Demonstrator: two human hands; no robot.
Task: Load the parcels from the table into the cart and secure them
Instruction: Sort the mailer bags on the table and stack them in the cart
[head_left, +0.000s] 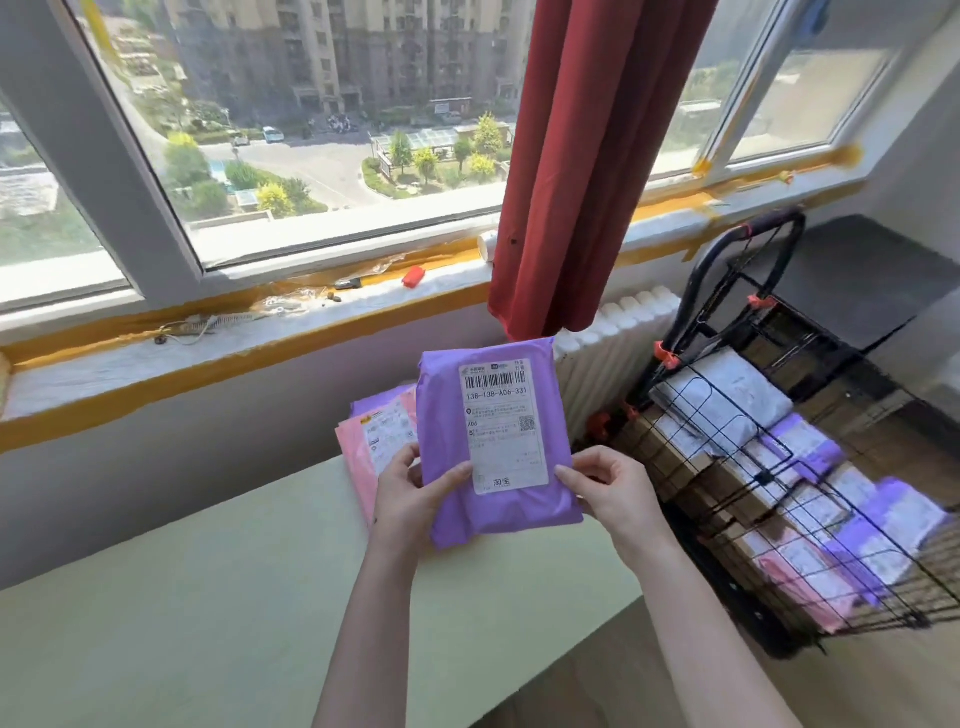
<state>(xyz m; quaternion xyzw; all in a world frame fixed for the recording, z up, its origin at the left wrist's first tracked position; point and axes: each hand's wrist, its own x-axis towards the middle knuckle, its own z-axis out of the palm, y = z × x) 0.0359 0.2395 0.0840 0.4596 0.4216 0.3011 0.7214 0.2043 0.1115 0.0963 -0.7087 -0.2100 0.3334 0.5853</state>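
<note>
PARCEL IN HAND: I held the purple parcel (441, 415) upright above the far right end of the table (208, 597), lifted clear of it, its label (504, 426) facing me and the cart (698, 301) just to the right. My left hand (410, 499) pinched the lower left edge, thumb across the front and fingers curled round the back. My right hand (608, 493) pinched the lower right edge the same way, thumb tip at the label's corner.

I judged it a light load. It was a soft poly mailer, its film wrinkled and slack around something flat, so it would likely sag if held by one corner. It also looked slick enough to slip from a loose pinch. The surest hold, as I read it, was the one in use, both side edges low down, or a flat hand beneath for the drop into the basket. Whether the contents were fragile I could not tell.

The parcel was lilac plastic, roughly rectangular, its top edge folded over. It carried a white shipping label with a barcode, the code 138-138-A06-331 and a small QR square.

Behind it, at the table's far right corner, lay a short stack of pink and purple parcels (374, 431). The cart's wire basket already held brown boxes (675, 462) and soft mailers (727, 400).
</note>
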